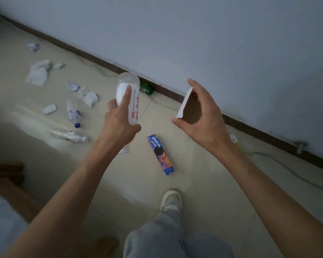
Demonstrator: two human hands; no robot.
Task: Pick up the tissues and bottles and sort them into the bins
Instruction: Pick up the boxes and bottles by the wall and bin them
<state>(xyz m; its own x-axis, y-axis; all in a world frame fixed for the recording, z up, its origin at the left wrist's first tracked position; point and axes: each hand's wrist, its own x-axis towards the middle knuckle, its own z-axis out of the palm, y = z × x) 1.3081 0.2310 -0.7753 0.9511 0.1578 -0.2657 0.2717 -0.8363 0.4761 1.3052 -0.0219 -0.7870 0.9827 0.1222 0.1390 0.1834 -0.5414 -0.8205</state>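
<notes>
The left grip (117,121) is wrapped round a clear bottle (128,97) at mid-frame, held above the floor (203,183). The bottle looks empty. Its long axis runs nearly up-down in the frame, with the rounded clear end toward the top; which end has the cap cannot be told. Right of centre, the right grip (203,120) pinches a small box (191,108) between thumb and fingers, its brown face toward the camera; its contents cannot be told. 2 more bottles lie on the floor at left. The capped bottle (73,111) points its blue cap down-frame, and the crushed bottle (69,135) lies crosswise. Tissues (37,73) are scattered at upper left. A blue packet (160,154) lies below centre, slanting from upper left to lower right.
</notes>
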